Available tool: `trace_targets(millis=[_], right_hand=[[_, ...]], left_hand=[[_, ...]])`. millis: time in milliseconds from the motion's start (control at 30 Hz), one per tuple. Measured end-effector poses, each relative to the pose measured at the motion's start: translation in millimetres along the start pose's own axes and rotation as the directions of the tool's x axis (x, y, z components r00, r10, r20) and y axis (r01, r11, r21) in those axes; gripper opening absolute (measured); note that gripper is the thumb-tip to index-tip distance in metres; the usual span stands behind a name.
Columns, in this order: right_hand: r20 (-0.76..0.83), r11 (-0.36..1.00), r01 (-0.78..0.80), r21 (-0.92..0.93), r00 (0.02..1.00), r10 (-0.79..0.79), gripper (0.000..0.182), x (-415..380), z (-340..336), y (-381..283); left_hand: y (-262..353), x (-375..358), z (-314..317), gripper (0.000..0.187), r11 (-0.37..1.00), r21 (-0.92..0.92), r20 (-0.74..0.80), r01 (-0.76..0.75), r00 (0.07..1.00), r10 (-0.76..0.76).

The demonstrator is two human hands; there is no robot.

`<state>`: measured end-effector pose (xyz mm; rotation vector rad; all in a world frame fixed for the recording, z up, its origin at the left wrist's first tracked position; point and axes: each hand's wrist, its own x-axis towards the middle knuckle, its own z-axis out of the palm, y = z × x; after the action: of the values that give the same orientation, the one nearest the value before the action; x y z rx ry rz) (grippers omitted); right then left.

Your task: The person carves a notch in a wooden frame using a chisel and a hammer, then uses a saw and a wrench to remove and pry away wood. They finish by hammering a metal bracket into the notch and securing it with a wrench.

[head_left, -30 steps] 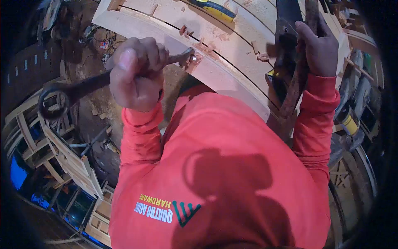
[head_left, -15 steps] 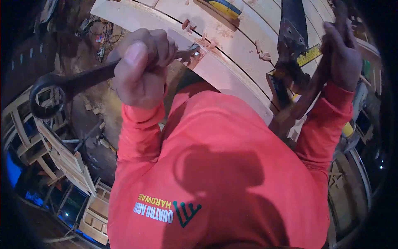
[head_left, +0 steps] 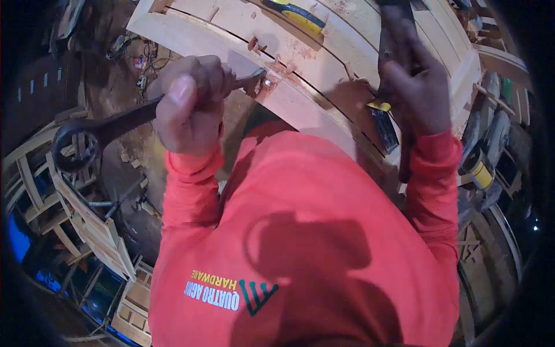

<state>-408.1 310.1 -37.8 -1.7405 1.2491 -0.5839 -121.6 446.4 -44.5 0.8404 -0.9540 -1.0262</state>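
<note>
My left hand (head_left: 188,104) is closed in a fist round a large dark combination wrench (head_left: 124,118). The wrench's ring end sticks out to the left. Its other end lies right at a small shiny bolt head (head_left: 267,82) in the pale wooden frame edge (head_left: 312,113), among reddish wood shavings. My right hand (head_left: 419,87), blurred, is over the dark saw blade (head_left: 396,14) and hides the handle area. A dark brown length (head_left: 406,159) shows below its palm, along the sleeve; whether the hand grips it I cannot tell.
A yellow-and-black tool (head_left: 300,17) lies on the slats. Close to my right hand is a black-and-yellow tool (head_left: 384,127). Shavings are scattered over the slatted wood. Wooden frames (head_left: 95,220) stand at lower left, and a yellow-marked can (head_left: 480,173) is at right.
My right hand has swung left and inward, from beside the saw to over it. My left hand keeps its grip on the wrench, whose ring end has dropped slightly. The view has shifted a little.
</note>
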Motion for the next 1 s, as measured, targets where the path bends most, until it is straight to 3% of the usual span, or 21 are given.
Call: trace_targets(millis=[33,67,267,400,500,567,633,733,767,833,867,967,1000], right_hand=[[-0.068,0.998,-0.065,0.027,0.995,0.067,0.057,5.4,-13.4,-8.6],[-0.101,0.987,-0.049,-0.155,0.994,0.033,0.067,10.4,-32.3,-1.2],[-0.237,0.994,-0.066,-0.087,0.971,0.043,0.058,7.9,-45.9,5.3],[-0.125,0.994,-0.107,-0.035,0.987,0.102,0.061,1.8,-29.7,2.4],[-0.156,0.994,-0.035,0.102,0.986,0.051,0.062,3.3,2.7,8.0],[0.091,0.984,-0.081,-0.160,0.991,0.096,0.061,-2.4,12.0,13.2],[0.390,0.960,0.112,-0.256,0.921,-0.003,0.057,-8.0,34.5,12.7],[0.468,0.971,0.220,-0.091,0.870,-0.153,0.052,-1.7,32.0,8.4],[0.374,0.947,0.272,-0.171,0.907,-0.193,0.052,5.8,23.6,14.5],[0.034,0.995,0.044,-0.087,0.999,-0.041,0.043,26.7,8.2,11.4],[-0.072,1.000,-0.022,-0.022,0.997,0.020,0.034,39.9,-6.2,3.1],[-0.330,0.999,-0.021,-0.037,0.944,0.008,0.026,66.4,-30.5,27.1],[-0.131,0.941,0.053,-0.334,0.986,-0.102,0.026,55.5,-17.1,40.6]], left_hand=[[0.9,0.6,-0.6,0.038,1.000,-0.024,-0.004,-0.001,1.000,0.001],[1.3,1.5,-0.6,0.037,0.999,-0.049,-0.012,0.013,1.000,-0.014],[-4.4,8.4,1.6,0.034,0.998,-0.065,0.017,0.023,1.000,-0.022],[-2.5,7.1,0.0,0.034,0.997,-0.074,0.022,0.027,0.999,-0.025],[-2.8,9.6,-0.7,0.034,0.998,-0.064,0.023,0.007,1.000,-0.006],[-4.1,9.0,-2.7,0.035,0.997,-0.077,0.003,0.019,1.000,-0.018],[-5.5,8.1,-6.3,0.035,0.993,-0.108,-0.046,0.042,0.998,-0.048],[-1.4,12.2,-3.9,0.037,0.997,-0.042,-0.048,0.072,0.996,-0.074],[-0.9,14.2,-2.8,0.037,0.997,-0.025,-0.051,0.076,0.996,-0.077],[0.8,16.8,2.3,0.037,0.995,0.003,-0.055,0.096,0.994,-0.095],[1.6,20.0,3.4,0.038,0.995,0.008,-0.034,0.100,0.994,-0.100],[4.4,22.0,2.9,0.038,0.993,0.024,-0.004,0.119,0.993,-0.119],[3.3,22.2,1.3,0.037,0.992,0.027,-0.013,0.123,0.992,-0.123]])
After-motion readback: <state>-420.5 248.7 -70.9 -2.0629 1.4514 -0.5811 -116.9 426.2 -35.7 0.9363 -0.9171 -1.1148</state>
